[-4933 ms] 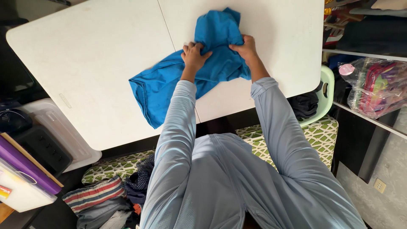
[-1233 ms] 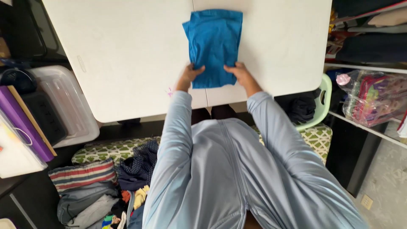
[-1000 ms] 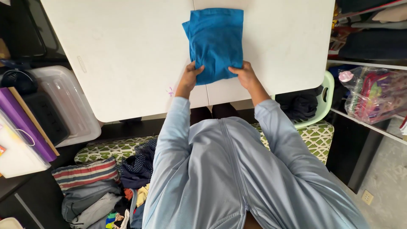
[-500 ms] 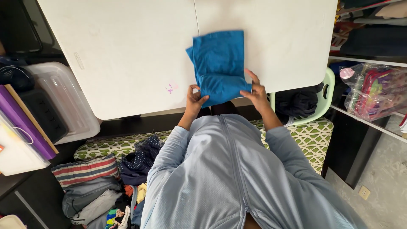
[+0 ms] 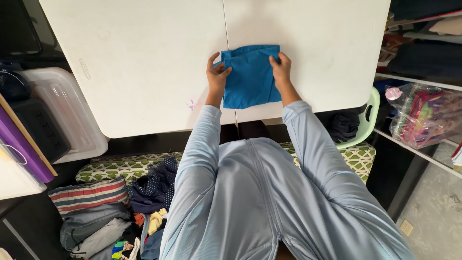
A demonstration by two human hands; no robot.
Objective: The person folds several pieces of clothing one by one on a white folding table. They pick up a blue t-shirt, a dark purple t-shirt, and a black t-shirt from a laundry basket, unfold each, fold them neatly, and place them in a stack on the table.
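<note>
A blue garment [image 5: 250,77], folded into a small rectangle, lies on the white folding table [image 5: 144,62] near its front edge. My left hand [image 5: 216,77] pinches the fold's upper left corner. On the upper right corner sits my right hand [image 5: 280,67], fingers curled over the cloth. Both light blue sleeves reach in from below.
A clear plastic bin [image 5: 72,113] and a purple folder [image 5: 21,144] stand at the left. Loose clothes [image 5: 125,212] lie on a green patterned cushion below the table. A pale green basket [image 5: 363,115] with dark clothes and shelves with a bag [image 5: 423,113] are at the right.
The crumpled garment was smoothed into a long strip. In the last second both hands lifted its near end and folded it up over the far end, halving its length.
</note>
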